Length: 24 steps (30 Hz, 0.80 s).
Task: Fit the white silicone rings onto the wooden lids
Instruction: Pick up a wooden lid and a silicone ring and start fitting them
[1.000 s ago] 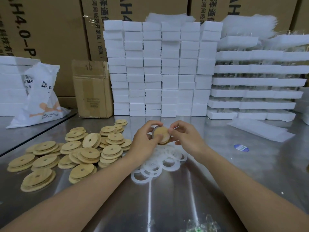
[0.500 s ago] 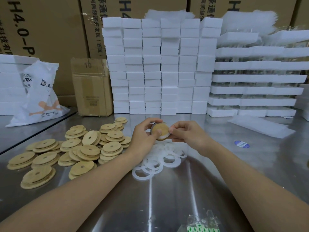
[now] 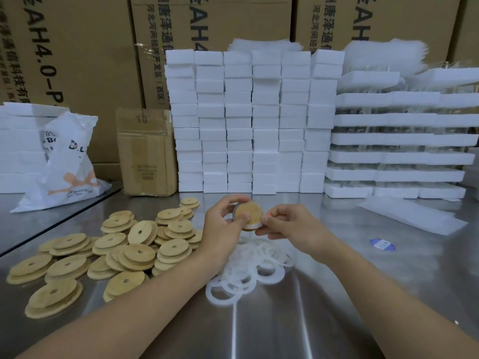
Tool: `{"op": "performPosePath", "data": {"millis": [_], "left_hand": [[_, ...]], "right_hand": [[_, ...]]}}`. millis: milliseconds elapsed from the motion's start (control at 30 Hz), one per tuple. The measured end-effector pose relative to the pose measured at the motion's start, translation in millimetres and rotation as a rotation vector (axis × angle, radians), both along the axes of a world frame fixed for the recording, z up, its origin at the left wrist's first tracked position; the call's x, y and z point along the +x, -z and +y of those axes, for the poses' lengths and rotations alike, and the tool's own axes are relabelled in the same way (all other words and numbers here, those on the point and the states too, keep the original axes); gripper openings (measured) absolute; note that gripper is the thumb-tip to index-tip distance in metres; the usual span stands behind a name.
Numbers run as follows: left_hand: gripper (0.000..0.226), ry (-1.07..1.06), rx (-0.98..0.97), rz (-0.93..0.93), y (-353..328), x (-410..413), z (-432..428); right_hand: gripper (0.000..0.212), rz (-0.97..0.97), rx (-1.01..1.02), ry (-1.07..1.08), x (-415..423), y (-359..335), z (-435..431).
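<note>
One lid (image 3: 248, 213) is held up at the centre of the frame, above the loose rings (image 3: 248, 273) on the tabletop (image 3: 298, 327). The ring (image 3: 252, 226) on it should probably be stretched evenly and pressed round the rim bit by bit, untwisted. The lid is pinched by the left hand (image 3: 223, 229), thumb on its face; the ring's edge is pinched by the right hand (image 3: 293, 226). Both forearms are stretched forward from the lower corners.

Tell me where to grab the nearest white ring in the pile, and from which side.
Pinch the near arc of the nearest white ring, coming from above on your side. It lies flat on the steel table at the pile's front edge; that arc is bare, while its far arc overlaps the other rings. A finger hooked through its centre should lift it.
</note>
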State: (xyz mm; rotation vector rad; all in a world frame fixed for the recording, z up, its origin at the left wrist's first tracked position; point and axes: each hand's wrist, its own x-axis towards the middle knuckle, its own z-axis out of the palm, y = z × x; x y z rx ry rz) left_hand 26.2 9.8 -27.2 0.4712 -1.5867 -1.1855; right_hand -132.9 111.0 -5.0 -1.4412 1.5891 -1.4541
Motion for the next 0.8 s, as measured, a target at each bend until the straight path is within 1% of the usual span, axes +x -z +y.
{"op": "performPosePath", "data": {"millis": [167, 267, 333, 467, 567, 667, 767, 800], "left_hand": [[0.042, 0.0, 0.019, 0.017, -2, 2, 4], [0.052, -0.001, 0.044, 0.028, -5, 3, 5], [0.057, 0.021, 0.013, 0.011, -6, 3, 6], [0.053, 0.106, -0.122, -0.075, -2, 4, 7], [0.042, 0.108, -0.221, -0.174, 1, 3, 6], [0.039, 0.078, -0.232, -0.207, 1, 4, 6], [0.038, 0.055, -0.202, -0.224, 2, 6, 4], [0.039, 0.049, -0.193, -0.225, 3, 6, 4]], "right_hand": [[0.021, -0.008, -0.027, 0.048, 3, -2, 1], [0.01, -0.043, -0.064, 0.066, 8, -5, 2], [0.005, -0.023, -0.083, 0.095, 8, -7, 3], [0.009, 0.016, -0.142, 0.142, 6, -10, 3], [0.009, 0.034, -0.191, 0.124, 4, -12, 4], [0.006, 0.06, -0.186, 0.101, 2, -12, 4], [0.001, 0.091, -0.147, 0.094, -1, -10, 4], [0.002, 0.092, -0.134, 0.097, -2, -9, 3]]}}
